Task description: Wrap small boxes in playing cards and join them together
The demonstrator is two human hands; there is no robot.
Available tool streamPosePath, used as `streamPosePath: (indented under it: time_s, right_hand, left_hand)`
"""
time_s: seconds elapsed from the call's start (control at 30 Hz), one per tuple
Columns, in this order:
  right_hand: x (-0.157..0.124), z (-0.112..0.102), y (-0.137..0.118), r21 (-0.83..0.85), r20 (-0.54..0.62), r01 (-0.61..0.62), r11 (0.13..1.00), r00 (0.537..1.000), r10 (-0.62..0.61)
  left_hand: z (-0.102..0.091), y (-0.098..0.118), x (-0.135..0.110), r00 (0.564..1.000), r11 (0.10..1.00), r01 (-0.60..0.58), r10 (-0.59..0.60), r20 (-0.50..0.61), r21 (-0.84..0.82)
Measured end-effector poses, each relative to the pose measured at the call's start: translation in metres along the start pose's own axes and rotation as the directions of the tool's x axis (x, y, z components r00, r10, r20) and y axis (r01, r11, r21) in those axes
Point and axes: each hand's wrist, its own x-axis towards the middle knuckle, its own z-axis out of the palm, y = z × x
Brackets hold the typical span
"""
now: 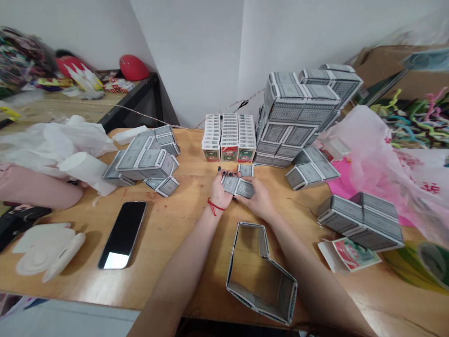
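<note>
Between my hands is a joined pair of grey-backed playing cards (pixel 244 188), lying side by side in one strip. My left hand (pixel 221 191) is palm up under its left end, fingertips curled over the far edge. My right hand (pixel 257 199) pinches the right end between thumb and fingers. Another grey-backed card piece (pixel 245 170) lies just beyond; I cannot tell whether it touches the strip. Nearer me, between my forearms, an open angular frame of joined cards (pixel 245 299) stands on edge. Three columns of stacked card boxes (pixel 229 152) stand behind my hands.
Tall card-covered block stacks (pixel 298 110) rise at the back right. More card blocks stand left (pixel 140 159) and right (pixel 363 220). A phone (pixel 122 234) lies left, near a white paper roll (pixel 87 171). An opened card box (pixel 351 254) and tape rolls (pixel 417 267) are at right.
</note>
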Motion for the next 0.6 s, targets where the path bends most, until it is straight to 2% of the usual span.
streamPosePath:
  time_s: [0.27, 0.43, 0.6]
  right_hand:
    - [0.006, -0.004, 0.012, 0.246, 0.114, -0.08, 0.966, 0.992, 0.053]
    - [0.004, 0.003, 0.018, 0.361, 0.022, -0.135, 0.923, 0.99, 0.136]
    - [0.005, 0.008, 0.019, 0.49, -0.035, -0.198, 0.849, 0.968, 0.247]
  left_hand:
    - [0.001, 0.0, 0.007, 0.998, 0.994, -0.013, 0.019, -0.055, 0.105]
    - [-0.001, 0.001, 0.008, 0.998, 0.998, -0.009, 0.014, -0.064, 0.07]
    - [-0.001, 0.007, 0.006, 0.999, 0.994, -0.045, 0.043, 0.019, 0.104]
